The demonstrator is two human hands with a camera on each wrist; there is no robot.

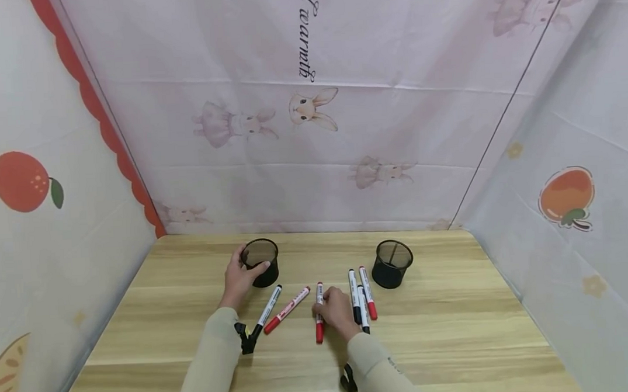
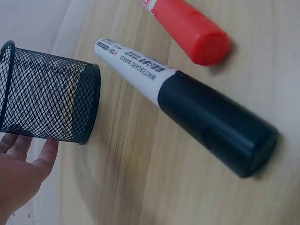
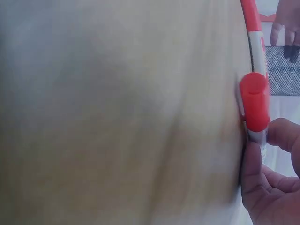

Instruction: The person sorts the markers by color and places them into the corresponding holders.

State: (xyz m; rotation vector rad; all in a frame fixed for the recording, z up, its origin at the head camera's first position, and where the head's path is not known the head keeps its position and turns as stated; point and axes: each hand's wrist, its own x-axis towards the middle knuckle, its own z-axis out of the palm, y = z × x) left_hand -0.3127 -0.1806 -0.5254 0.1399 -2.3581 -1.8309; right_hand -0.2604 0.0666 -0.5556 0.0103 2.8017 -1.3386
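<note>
My left hand (image 1: pixel 237 283) grips a black mesh pen cup (image 1: pixel 267 277) at the back left of the table, with the thumb across its near side and fingers on its left side. In the left wrist view its fingertips touch the wall of the upright cup (image 2: pixel 47 93). At the table's middle my right hand (image 1: pixel 337 310) pinches a red-capped whiteboard marker (image 1: pixel 320 331) between thumb and fingers. The right wrist view shows this marker's red cap (image 3: pixel 255 101) low over the wood. Between the hands lie a black-capped marker (image 1: pixel 266 310) and another red-capped marker (image 1: pixel 286 310).
A second black mesh pen cup (image 1: pixel 388 276) stands upright at the back right. Just left of it lie two black-capped markers, one on the left (image 1: pixel 354 293) and one beside it (image 1: pixel 363 308), plus a red-capped marker (image 1: pixel 368 292). Printed cloth walls (image 1: pixel 314 202) border the wooden table (image 1: pixel 456 330).
</note>
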